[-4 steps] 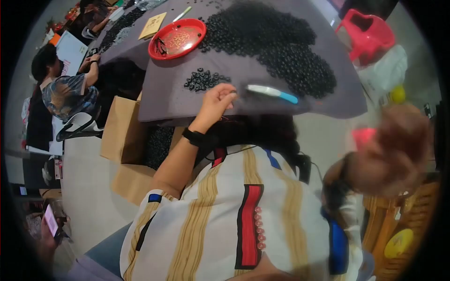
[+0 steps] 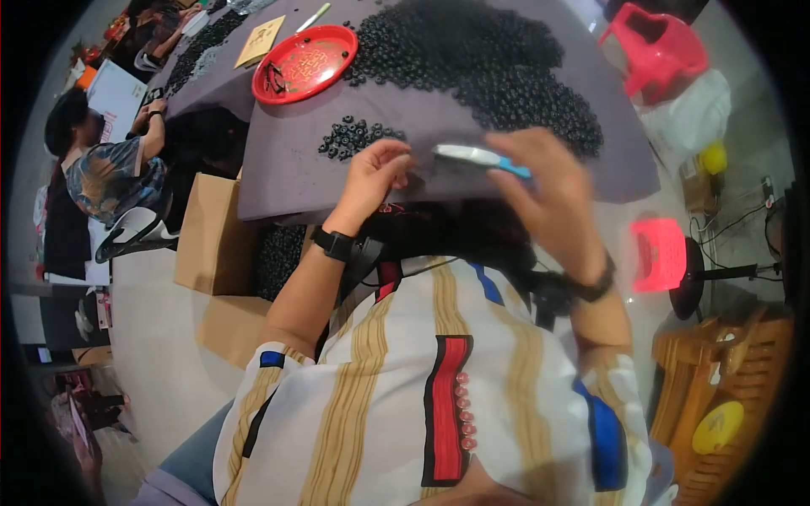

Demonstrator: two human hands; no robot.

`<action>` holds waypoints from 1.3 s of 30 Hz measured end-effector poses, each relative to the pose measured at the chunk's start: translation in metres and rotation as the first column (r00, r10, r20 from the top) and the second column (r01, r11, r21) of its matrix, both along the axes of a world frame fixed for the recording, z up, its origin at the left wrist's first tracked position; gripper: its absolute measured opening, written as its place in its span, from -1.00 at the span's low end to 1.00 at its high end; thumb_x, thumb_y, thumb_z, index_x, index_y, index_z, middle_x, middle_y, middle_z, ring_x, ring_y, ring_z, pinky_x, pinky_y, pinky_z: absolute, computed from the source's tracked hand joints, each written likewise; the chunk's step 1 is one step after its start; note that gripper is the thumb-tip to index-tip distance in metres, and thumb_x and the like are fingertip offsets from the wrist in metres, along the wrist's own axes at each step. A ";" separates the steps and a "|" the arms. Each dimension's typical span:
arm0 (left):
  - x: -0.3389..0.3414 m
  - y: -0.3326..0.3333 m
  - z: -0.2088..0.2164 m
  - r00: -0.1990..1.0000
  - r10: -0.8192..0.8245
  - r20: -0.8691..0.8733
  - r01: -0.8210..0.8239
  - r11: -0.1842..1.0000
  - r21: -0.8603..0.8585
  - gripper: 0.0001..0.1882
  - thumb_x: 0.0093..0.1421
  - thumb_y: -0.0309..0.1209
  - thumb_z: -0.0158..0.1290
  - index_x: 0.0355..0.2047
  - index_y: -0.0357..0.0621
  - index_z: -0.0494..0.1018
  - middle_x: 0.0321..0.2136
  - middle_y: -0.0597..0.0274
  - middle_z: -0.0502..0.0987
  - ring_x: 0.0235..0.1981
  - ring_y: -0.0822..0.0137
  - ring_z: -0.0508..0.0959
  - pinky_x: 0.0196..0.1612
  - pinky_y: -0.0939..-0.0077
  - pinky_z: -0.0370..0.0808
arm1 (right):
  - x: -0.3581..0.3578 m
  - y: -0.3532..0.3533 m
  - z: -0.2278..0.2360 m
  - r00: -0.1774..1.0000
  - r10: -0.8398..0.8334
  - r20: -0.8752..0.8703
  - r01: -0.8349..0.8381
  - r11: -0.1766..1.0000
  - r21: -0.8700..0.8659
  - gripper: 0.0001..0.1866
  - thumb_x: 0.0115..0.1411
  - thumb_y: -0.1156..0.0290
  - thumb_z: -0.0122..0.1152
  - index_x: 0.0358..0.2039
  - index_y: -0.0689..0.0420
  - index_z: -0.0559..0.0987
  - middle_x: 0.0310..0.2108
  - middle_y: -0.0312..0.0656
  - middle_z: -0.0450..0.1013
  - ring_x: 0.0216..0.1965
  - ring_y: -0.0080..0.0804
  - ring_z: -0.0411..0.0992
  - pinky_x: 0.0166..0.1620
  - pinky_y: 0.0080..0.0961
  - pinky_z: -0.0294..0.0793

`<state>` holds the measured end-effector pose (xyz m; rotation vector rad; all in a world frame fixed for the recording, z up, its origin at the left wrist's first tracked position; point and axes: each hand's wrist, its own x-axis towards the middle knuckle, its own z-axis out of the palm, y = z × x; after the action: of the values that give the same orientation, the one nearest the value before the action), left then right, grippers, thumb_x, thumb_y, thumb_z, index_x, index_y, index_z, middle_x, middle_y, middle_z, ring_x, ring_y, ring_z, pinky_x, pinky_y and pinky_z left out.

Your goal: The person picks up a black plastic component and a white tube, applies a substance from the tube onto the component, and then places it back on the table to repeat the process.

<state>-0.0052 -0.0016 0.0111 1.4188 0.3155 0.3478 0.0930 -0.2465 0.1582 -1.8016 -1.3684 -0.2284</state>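
Note:
My left hand (image 2: 376, 174) is closed in a pinch at the table's near edge, beside a small heap of black ring-shaped parts (image 2: 354, 137). Whatever may be between its fingertips is too small to make out. Above the table, my right hand (image 2: 547, 190) comes down with thumb and fingers apart, slightly blurred. These straddle the blue end of a slim white-and-blue tool (image 2: 468, 154) lying on the cloth; I cannot tell whether they touch it. A large pile of the same black parts (image 2: 540, 101) spreads beyond.
A red round tray (image 2: 316, 72) with a few dark bits stands at the far left of the cloth-covered table (image 2: 291, 156). Below is an open cardboard box (image 2: 202, 232) of black parts. A pink stool (image 2: 658, 51) stands right; a person (image 2: 114, 164) sits left.
My right hand has swung in from the far right to the white-and-blue tool, its fingers spread. The left hand stays pinched. The whole view has shifted slightly.

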 end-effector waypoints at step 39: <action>-0.019 -0.028 0.095 0.947 -0.046 0.319 0.210 0.838 -0.504 -0.78 0.25 -0.47 0.02 -0.12 -0.27 0.47 -0.29 0.11 0.55 -0.44 0.41 0.51 -0.37 0.59 0.54 | 0.001 0.041 -0.034 0.820 0.296 -0.489 -0.265 0.955 0.133 -0.68 0.18 0.52 0.09 -0.02 0.17 0.51 -0.42 -0.28 0.31 -0.39 -0.52 0.26 -0.29 -0.61 0.27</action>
<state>-0.0242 -0.0301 0.1066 0.8147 0.0557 0.3235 0.0940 -0.2052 0.1238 -1.4428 -1.2021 0.3426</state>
